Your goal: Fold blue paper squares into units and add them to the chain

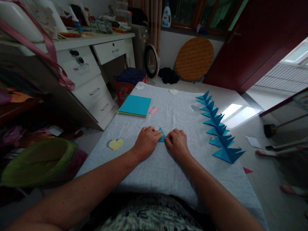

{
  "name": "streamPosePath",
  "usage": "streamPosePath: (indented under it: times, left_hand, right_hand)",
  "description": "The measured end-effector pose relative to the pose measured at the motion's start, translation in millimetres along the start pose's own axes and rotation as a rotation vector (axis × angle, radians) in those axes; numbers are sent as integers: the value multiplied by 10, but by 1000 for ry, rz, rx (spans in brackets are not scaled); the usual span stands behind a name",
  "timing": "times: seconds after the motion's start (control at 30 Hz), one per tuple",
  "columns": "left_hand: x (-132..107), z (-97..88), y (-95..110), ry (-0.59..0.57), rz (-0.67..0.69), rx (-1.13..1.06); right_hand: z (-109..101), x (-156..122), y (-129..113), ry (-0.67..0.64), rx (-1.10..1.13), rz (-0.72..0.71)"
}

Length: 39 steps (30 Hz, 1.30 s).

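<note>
Pale tablecloth (166, 179) bears blue paper (162, 140), tip toward the far edge, between half-curled left hand (146, 141) holding it and curled right hand (178, 143), grip unclear.

A white desk (84, 42) with drawers (88, 88) stood at the left, near a red stool (120, 86) with a dark blue top (133, 75). A grey washing machine (139, 40), its round door (151, 61) open, stood beside a brown curtain (156, 22). A round wood-grained board (194, 58) leaned against the white wall (169, 41) under a brown-framed window (220, 16); bright light (232, 109) patched the glossy pale floor (247, 126).
</note>
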<state>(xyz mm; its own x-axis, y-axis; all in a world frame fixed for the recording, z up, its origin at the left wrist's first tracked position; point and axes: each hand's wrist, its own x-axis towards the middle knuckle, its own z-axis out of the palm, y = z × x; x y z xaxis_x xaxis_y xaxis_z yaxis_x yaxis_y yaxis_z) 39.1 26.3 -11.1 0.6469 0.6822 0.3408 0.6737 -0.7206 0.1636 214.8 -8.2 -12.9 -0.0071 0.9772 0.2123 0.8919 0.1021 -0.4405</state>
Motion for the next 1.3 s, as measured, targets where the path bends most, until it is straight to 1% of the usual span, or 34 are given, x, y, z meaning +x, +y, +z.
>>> streamPosePath:
  times: [0.07,0.13,0.23,0.3,0.53,0.67,0.87,1.0,1.13,1.3]
  left_hand:
    - [2,7,-5,-7,-4,-10]
    - [6,5,-9,-22,-9,-20]
    - [12,-8,-26,-60,-17,-36]
    - [14,-13,-53,-81,-40,-72]
    - [14,-23,-177,-135,-122,-265]
    - [26,-68,-191,-181,-153,-285]
    - [33,-75,-210,-209,-160,-297]
    - [33,-68,-223,-227,-165,-302]
    - [42,-108,-215,-265,-169,-279]
    - [41,-143,-207,-294,-178,-292]
  right_hand:
    - [-12,-14,14,23,41,-53]
    - [-35,-38,29,22,105,-160]
    - [-79,-95,42,-41,166,-322]
    - [-106,-139,42,-79,146,-366]
    - [-161,-211,-12,-135,1,-370]
    - [-169,-217,-40,-144,-94,-407]
    - [-221,-237,-41,-104,-226,-429]
    - [-257,-247,6,-86,-257,-412]
    - [-275,-248,57,-79,-278,-403]
    - [-296,-233,90,-69,-251,-416]
